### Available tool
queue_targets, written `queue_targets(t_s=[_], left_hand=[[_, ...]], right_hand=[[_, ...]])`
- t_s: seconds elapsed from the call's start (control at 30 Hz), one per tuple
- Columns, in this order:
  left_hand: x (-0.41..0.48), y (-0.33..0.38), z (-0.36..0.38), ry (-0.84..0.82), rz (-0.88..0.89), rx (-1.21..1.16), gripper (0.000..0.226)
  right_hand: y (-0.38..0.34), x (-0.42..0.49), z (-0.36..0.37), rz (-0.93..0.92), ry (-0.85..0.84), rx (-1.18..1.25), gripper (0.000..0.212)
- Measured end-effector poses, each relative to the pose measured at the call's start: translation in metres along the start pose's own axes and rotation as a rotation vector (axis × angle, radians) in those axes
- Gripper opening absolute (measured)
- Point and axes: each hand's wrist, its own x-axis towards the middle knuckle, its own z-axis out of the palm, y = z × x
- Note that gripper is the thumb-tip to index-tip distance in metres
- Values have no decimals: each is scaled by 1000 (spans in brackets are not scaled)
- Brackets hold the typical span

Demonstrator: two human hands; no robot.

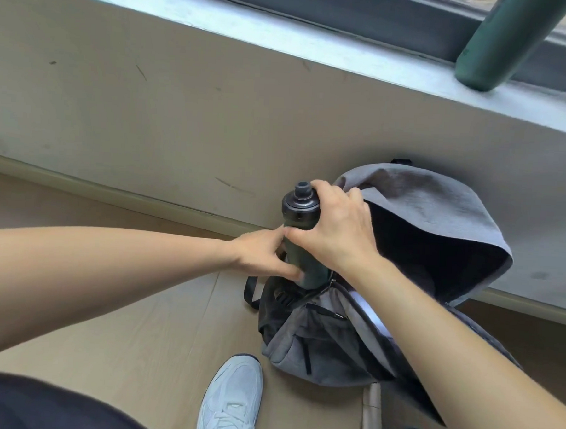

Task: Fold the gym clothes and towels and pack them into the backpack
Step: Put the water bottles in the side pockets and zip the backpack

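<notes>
Steadying a dark green bottle (300, 212) in the side pocket of the grey backpack (320, 347), which stands on the floor at 5 o'clock, flap open against the wall.
The right hand (336, 230) curls round the bottle's cap end, and the left hand (263, 256) clasps its lower body at the pocket mouth. Pale fabric (368, 310) shows in the main compartment, so packing looks nearly done. The next move likely calls for a straight downward push, then closing the flap.

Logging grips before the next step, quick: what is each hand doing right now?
Left hand: grips the bottle low down, by the backpack.
Right hand: grips the bottle just under its cap.
</notes>
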Motion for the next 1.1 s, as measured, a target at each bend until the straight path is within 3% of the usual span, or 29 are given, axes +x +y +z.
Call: queue_targets(t_s=[0.13, 0.3, 0.47, 0.63, 0.93, 1.1], left_hand=[[2, -11, 10, -185, -10, 390, 60], [0, -15, 20, -250, 79, 655, 49], [0, -27, 25, -130, 170, 499, 27], [-10, -39, 25, -62, 280, 444, 16], [-16, -45, 19, -50, 364, 762, 24], [-10, -41, 18, -50, 399, 782, 18]], right_hand=[[6, -2, 0, 36, 51, 172, 71], [10, -14, 3, 54, 138, 259, 73], [13, -21, 4, 80, 201, 320, 75], [5, -29, 11, 78, 247, 493, 59], [27, -21, 18, 101, -137, 357, 65], [31, -21, 16, 110, -166, 311, 67]])
